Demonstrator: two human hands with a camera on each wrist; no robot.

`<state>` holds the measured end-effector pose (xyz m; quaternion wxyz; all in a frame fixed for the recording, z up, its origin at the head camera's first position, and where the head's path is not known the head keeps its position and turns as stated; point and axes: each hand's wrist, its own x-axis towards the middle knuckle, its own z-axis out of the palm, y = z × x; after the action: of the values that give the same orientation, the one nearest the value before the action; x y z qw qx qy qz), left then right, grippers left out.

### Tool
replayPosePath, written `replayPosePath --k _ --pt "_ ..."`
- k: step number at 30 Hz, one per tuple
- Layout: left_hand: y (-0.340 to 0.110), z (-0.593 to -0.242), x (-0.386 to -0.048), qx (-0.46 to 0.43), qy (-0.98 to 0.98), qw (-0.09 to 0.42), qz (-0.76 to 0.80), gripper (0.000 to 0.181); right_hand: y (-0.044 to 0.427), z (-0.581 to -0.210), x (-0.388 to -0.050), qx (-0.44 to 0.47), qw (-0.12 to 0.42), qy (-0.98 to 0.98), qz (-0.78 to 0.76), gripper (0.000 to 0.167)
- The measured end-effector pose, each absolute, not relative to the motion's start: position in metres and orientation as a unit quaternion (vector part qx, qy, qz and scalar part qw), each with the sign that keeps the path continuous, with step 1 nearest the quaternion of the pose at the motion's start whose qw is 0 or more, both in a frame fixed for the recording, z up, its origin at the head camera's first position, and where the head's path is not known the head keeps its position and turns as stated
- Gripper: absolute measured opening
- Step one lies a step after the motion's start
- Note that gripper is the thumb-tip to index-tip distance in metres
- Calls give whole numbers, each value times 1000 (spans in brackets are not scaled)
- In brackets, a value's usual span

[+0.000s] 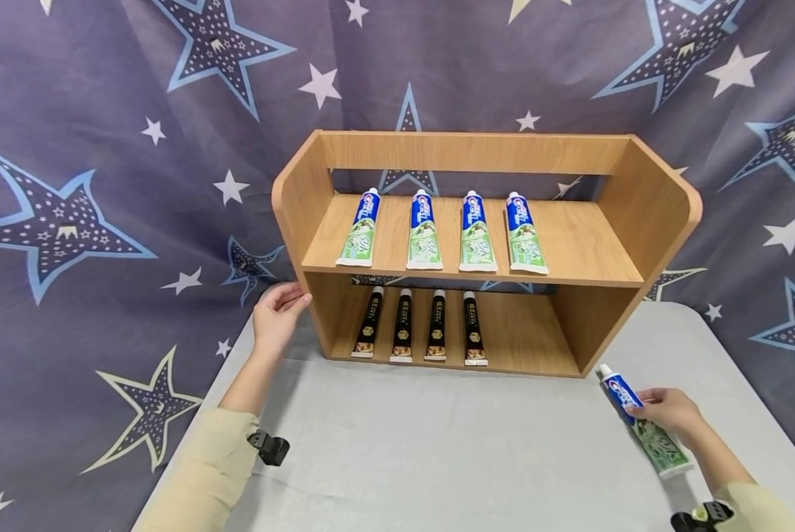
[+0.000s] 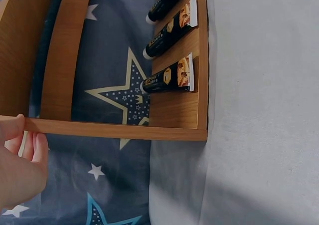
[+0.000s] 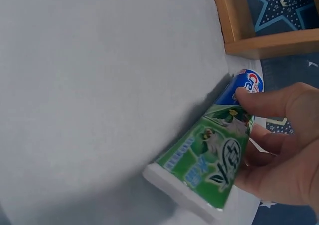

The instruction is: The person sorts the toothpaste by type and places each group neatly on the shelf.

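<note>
My right hand (image 1: 670, 412) grips a blue and green toothpaste tube (image 1: 660, 447) at the right of the table, beside the shelf's lower right corner. In the right wrist view the thumb lies on the tube (image 3: 207, 150) near its blue end, with the white crimped end towards the camera. My left hand (image 1: 278, 318) pinches the front edge of the left side panel of a two-tier wooden shelf (image 1: 473, 151). On the upper tier lie several blue and green toothpaste tubes (image 1: 425, 233) in a row. Several black toothpaste tubes (image 1: 403, 325) lie along the lower tier.
The shelf stands at the back of a table covered with a grey cloth (image 1: 437, 443). Behind it hangs a dark curtain (image 1: 191, 185) printed with stars. Bare wood shows right of the tubes on both tiers.
</note>
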<state>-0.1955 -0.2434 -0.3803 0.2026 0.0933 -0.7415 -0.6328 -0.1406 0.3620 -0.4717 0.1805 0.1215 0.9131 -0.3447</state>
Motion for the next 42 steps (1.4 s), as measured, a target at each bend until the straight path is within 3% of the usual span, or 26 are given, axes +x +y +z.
replayPosePath --k 10,19,27,42 --pt "-244 -379 -197 83 -732 206 -644 31 357 -459 -129 130 222 854 -453 59" --pt "-244 -380 -199 84 -734 204 -643 32 355 -456 -121 127 250 777 -564 25" --pt "-244 -379 -197 96 -740 196 -636 33 353 -450 -118 81 290 714 -632 6" --pt "-243 -378 -197 99 -750 191 -626 32 340 -426 -110 86 263 634 -722 8"
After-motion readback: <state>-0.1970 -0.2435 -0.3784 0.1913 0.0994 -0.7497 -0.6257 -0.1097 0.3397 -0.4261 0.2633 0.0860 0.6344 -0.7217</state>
